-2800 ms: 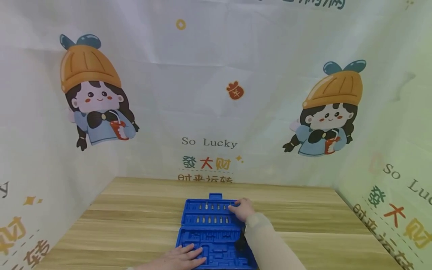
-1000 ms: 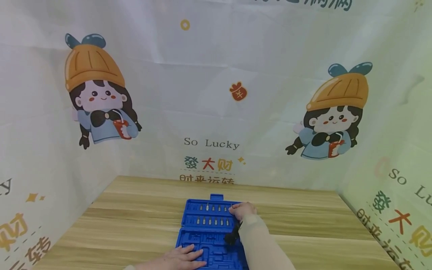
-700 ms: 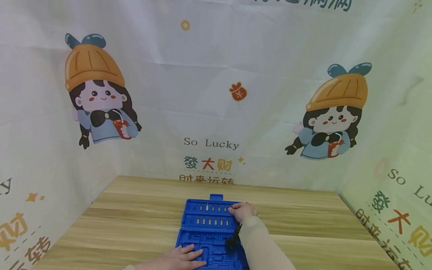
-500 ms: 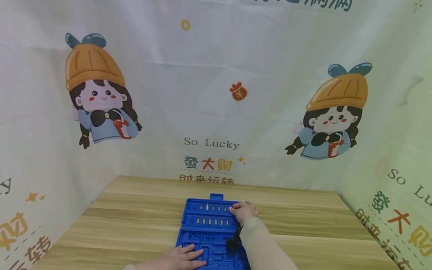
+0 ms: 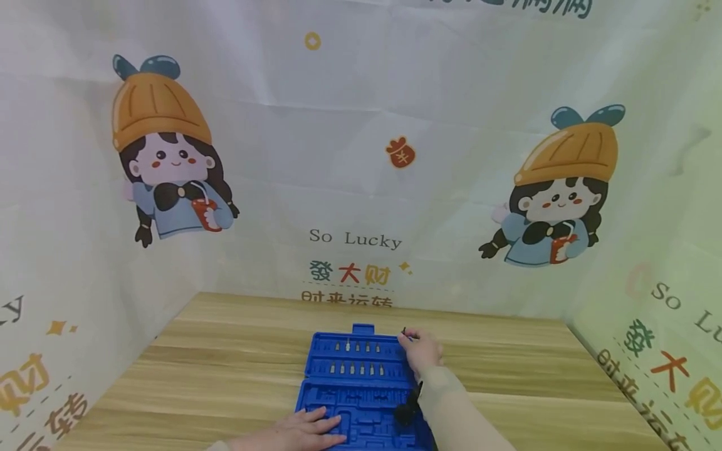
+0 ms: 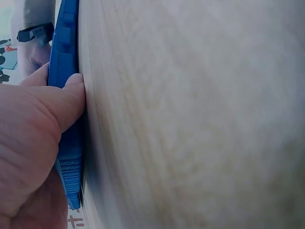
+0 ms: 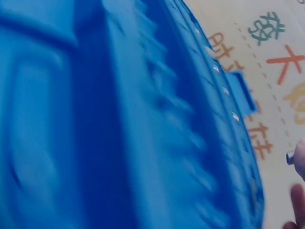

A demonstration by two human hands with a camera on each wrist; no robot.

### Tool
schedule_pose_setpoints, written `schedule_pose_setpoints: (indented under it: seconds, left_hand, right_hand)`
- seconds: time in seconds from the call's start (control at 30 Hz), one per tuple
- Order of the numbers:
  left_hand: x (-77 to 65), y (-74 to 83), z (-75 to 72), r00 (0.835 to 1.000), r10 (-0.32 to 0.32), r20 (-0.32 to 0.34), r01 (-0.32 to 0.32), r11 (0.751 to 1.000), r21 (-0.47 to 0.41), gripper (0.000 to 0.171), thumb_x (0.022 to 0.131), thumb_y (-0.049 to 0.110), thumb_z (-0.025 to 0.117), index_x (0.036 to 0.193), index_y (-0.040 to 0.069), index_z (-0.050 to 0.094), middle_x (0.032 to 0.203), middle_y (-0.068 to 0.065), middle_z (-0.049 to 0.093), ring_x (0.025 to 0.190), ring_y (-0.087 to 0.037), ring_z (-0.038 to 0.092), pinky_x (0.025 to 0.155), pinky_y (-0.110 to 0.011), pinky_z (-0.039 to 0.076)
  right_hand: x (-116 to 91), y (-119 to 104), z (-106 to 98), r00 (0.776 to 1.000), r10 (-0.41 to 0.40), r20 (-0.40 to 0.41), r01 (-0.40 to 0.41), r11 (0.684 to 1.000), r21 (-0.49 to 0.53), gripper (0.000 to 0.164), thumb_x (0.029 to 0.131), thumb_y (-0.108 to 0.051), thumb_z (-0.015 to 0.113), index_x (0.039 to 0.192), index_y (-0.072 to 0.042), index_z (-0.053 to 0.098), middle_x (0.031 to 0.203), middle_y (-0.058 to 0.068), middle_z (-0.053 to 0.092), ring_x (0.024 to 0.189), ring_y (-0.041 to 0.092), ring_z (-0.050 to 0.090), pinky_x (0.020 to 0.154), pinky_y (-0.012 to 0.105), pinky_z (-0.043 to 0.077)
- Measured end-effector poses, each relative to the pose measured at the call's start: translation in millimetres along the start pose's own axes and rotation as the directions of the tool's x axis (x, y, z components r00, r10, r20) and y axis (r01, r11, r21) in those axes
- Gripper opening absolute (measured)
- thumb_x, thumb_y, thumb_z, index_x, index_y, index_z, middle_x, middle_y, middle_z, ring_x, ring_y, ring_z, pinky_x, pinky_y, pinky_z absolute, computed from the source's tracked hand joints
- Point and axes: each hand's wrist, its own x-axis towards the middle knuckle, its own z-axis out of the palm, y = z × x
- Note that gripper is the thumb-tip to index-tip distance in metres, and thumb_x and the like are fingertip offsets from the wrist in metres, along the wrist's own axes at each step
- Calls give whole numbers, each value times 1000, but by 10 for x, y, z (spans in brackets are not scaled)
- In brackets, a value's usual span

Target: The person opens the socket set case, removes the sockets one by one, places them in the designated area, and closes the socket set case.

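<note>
The small metal bit [image 7: 290, 157] is at the tips of your right hand [image 5: 423, 349]; the fingers are closed on it in a pinch. In the head view it shows at the far right corner of the blue case [image 5: 369, 413], and whether it is above the rim or just past it, I cannot tell. The relation to watch is this: the upper row of bits [image 5: 358, 347] lies to the left of your fingertips and a little nearer to you. Those bits stand with their long axis pointing away from you. Of the held bit only one end comes out, so its axis is not sure. Your right hand is clearly the nearer one.

The lower row of bits [image 5: 362, 369] comes next toward you, then the near half of the case. There your left hand [image 5: 299, 431] rests with straight, spread fingers, its thumb on the side edge. Below everything is the wooden table [image 5: 237, 357].
</note>
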Motion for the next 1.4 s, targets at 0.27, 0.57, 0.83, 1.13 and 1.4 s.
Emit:
schedule_pose_setpoints:
  seconds: [0.27, 0.57, 0.83, 1.13, 1.4]
  left_hand:
    - [-10, 219, -162, 1000, 5, 11, -6, 998, 61, 56, 102, 44, 40, 152, 19, 33, 153, -10, 33, 141, -34, 28, 106, -53, 33]
    - [-24, 130, -105, 1000, -2, 16, 2, 1000, 6, 55, 102, 44, 40, 153, 25, 30, 154, -10, 31, 141, -34, 25, 108, -53, 31]
    - [-17, 236, -152, 1000, -8, -5, 9, 996, 83, 55, 101, 44, 42, 151, 20, 36, 152, -11, 36, 139, -35, 31, 105, -53, 35]
    - [63, -368, 277, 1000, 25, 3, -25, 998, 63, 58, 101, 49, 38, 154, 34, 20, 158, 0, 22, 144, -29, 18, 107, -57, 30]
    - [5, 19, -15, 1000, 10, 13, -10, 999, 37, 58, 101, 46, 41, 154, 27, 26, 156, -7, 28, 143, -32, 22, 109, -54, 29]
  right_hand:
    - [205, 126, -430, 972, -188, 142, 192, 981, -20, 14, 93, -8, 60, 97, 6, 60, 91, 14, 63, 86, 25, 57, 71, 34, 44]
    - [269, 326, -687, 953, -172, 250, 234, 941, -246, 7, 90, -7, 66, 88, -1, 63, 85, 6, 59, 77, 19, 50, 68, 31, 41]
    - [259, 355, -679, 947, -172, 273, 263, 901, -345, 7, 86, -6, 70, 84, -4, 63, 81, 3, 60, 76, 18, 52, 70, 33, 43]
    - [361, 405, -640, 946, -176, 271, 277, 874, -400, 9, 83, -6, 74, 82, -6, 65, 81, 2, 60, 76, 18, 53, 71, 35, 43]
    - [384, 434, -634, 951, -156, 268, 255, 884, -392, 11, 80, -4, 76, 81, -6, 65, 80, 2, 61, 76, 18, 53, 71, 34, 43]
